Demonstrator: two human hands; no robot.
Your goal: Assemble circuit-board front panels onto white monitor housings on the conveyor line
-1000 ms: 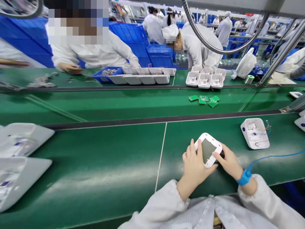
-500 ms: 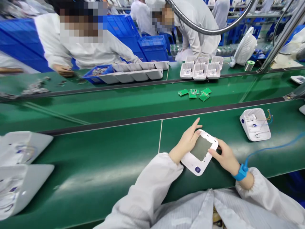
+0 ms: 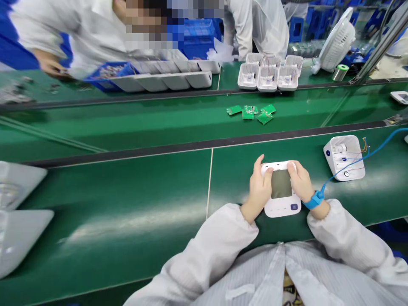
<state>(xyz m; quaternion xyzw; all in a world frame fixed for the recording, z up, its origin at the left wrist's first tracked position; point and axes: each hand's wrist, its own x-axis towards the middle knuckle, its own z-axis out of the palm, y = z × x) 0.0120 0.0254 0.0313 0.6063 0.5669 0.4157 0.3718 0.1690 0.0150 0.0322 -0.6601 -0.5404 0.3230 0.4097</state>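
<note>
A white device front cover (image 3: 282,207) with a grey display window and a dark blue button faces up between my hands, above the green bench. My left hand (image 3: 260,187) is closed on its left edge, the thumb on the front near the upper left corner. On the opposite edge my right hand (image 3: 300,180) grips the cover, its thumb close to the upper right corner. A blue wrist strap (image 3: 315,199) with a blue cord sits on my right wrist. Right of that hand lies an open white housing (image 3: 346,158) with thin wires and small parts inside.
Several green circuit boards (image 3: 250,112) lie on the strip beyond the black rail (image 3: 159,151). White housings (image 3: 267,78), a fan (image 3: 338,42) and a solder spool (image 3: 340,73) stand farther back. More housings (image 3: 24,238) are at left. A co-worker (image 3: 86,38) sits opposite beside a blue bin (image 3: 108,76).
The cover has turned from slanted to nearly upright in my view. My right hand has moved up its right edge, and my left thumb rests at the upper left corner.
</note>
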